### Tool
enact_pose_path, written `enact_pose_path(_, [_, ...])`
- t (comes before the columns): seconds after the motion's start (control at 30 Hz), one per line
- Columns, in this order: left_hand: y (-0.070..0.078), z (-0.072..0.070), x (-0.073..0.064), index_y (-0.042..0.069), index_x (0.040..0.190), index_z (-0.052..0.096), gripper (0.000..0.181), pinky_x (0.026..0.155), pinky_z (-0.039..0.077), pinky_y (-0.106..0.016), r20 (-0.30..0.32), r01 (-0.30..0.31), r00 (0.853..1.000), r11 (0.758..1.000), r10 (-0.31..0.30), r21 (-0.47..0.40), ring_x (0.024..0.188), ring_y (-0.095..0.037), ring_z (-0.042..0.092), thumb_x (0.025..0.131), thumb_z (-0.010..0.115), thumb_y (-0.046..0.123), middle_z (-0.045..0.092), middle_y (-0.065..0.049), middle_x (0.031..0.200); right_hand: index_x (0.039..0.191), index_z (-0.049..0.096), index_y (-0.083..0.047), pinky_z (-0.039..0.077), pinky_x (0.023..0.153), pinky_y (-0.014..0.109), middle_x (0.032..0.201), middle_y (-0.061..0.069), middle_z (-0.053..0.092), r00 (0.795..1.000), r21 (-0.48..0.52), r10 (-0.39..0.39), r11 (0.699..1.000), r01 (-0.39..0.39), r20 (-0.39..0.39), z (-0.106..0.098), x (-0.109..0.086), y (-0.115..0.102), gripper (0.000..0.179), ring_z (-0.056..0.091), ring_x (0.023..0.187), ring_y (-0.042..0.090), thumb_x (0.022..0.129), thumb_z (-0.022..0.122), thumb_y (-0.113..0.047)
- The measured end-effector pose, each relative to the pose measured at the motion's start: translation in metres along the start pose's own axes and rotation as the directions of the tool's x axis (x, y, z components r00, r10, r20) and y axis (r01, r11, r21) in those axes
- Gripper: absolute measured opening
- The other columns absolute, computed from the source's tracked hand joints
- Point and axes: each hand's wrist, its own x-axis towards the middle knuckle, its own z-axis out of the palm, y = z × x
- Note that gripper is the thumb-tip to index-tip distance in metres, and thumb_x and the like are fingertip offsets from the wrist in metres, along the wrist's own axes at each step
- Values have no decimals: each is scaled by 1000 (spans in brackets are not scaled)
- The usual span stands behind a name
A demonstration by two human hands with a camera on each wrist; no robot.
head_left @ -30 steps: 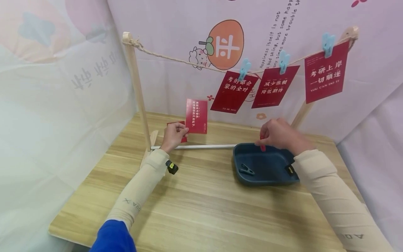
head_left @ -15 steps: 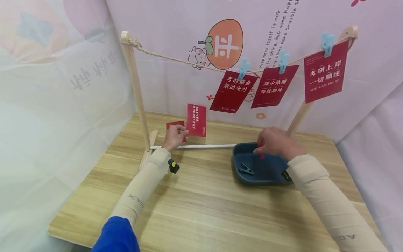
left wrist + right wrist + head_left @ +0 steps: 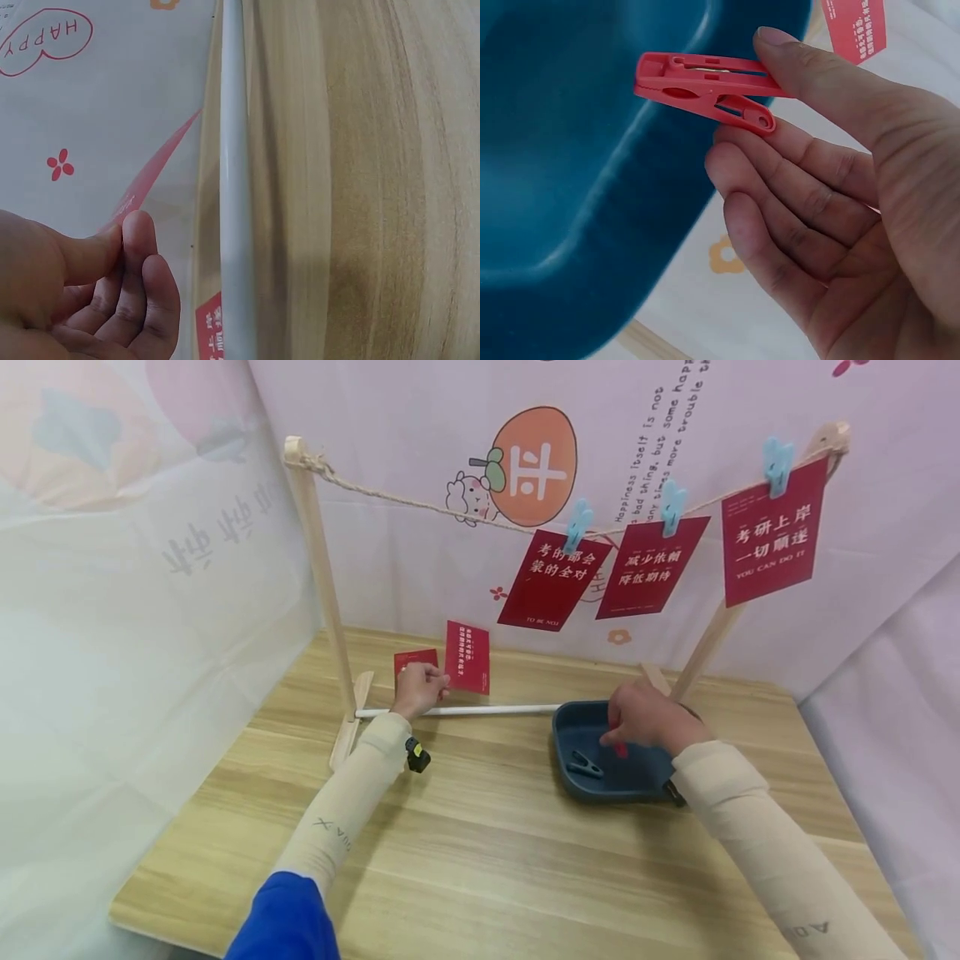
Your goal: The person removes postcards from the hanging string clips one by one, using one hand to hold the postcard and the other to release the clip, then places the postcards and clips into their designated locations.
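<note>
My left hand (image 3: 420, 687) pinches the edge of a red card (image 3: 468, 658) with white writing, held up over the back of the table. In the left wrist view the card (image 3: 154, 169) shows almost edge-on between thumb and forefinger. Behind that hand, another red card (image 3: 415, 657) lies on the table. My right hand (image 3: 645, 717) is over the dark blue tray (image 3: 600, 795). Between its thumb and fingers it pinches a red clothespin (image 3: 705, 86) by the handle ends, with the clip end pointing away. A dark clothespin (image 3: 585, 764) lies in the tray.
A twine line (image 3: 412, 500) runs between two wooden posts (image 3: 322, 577). Three red cards (image 3: 555, 593) hang from it by light blue clothespins (image 3: 578, 527), toward the right. A white rod (image 3: 495, 710) joins the posts near the tabletop. A printed cloth (image 3: 420, 418) stands behind.
The right hand has moved slightly left and down with the red clothespin, lower into the tray. The left hand has lowered the red card a little.
</note>
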Motion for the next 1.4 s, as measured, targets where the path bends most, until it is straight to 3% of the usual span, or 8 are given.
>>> enact_pose_path(0.17, [-3,2,3,-2,118,73,22,64,55,-19,-4,31,1000,998,-30,53,86,-23,79,106,66,15,80,-17,104,84,77,-10,59,71,35,80,2,72,1000,-61,-3,998,2,-16,8,2,2,23,62,75,19,85,90,-29])
enact_pose_path(0.33, [-5,3,6,-4,117,73,21,65,55,-19,9,46,999,997,-47,64,84,-21,79,105,66,12,78,-18,113,80,75,-11,55,69,34,79,2,71,1000,-89,-13,996,12,-9,15,1,3,23,61,76,20,84,90,-28])
enact_pose_path(0.47, [-7,6,9,-6,121,71,25,66,58,-19,23,65,997,996,-67,62,80,-18,78,104,67,12,78,-19,114,82,74,-12,56,67,32,78,1,70,999,-53,24,998,-22,31,20,1,2,22,62,73,18,86,89,-27])
enact_pose_path(0.67, [-8,9,11,-5,128,69,29,71,62,-24,40,99,994,994,-101,53,79,-16,77,104,67,13,78,-19,113,88,71,-11,57,73,39,90,7,67,993,-39,102,994,-100,58,23,-2,-1,26,61,81,23,86,89,-29])
enact_pose_path(0.9, [-6,11,10,-7,127,69,28,69,63,-24,21,79,997,996,-80,45,72,-13,75,103,67,8,78,-22,112,92,70,-10,58,73,39,91,7,68,990,-31,119,993,-117,71,28,-4,2,28,63,79,22,86,89,-29])
enact_pose_path(1.23, [-5,14,12,-4,119,74,21,69,59,-25,-13,75,997,985,-74,153,76,-18,77,105,65,9,80,-18,100,96,69,-9,59,74,38,92,7,69,986,-19,141,990,-140,85,36,1,8,29,63,79,21,87,89,-28])
enact_pose_path(1.4, [-2,15,12,-3,114,76,21,68,56,-26,-12,26,1000,972,-24,233,85,-24,78,106,60,8,80,-18,99,97,69,-8,58,72,37,92,7,69,986,-19,138,990,-137,91,37,0,9,29,63,78,21,87,88,-27])
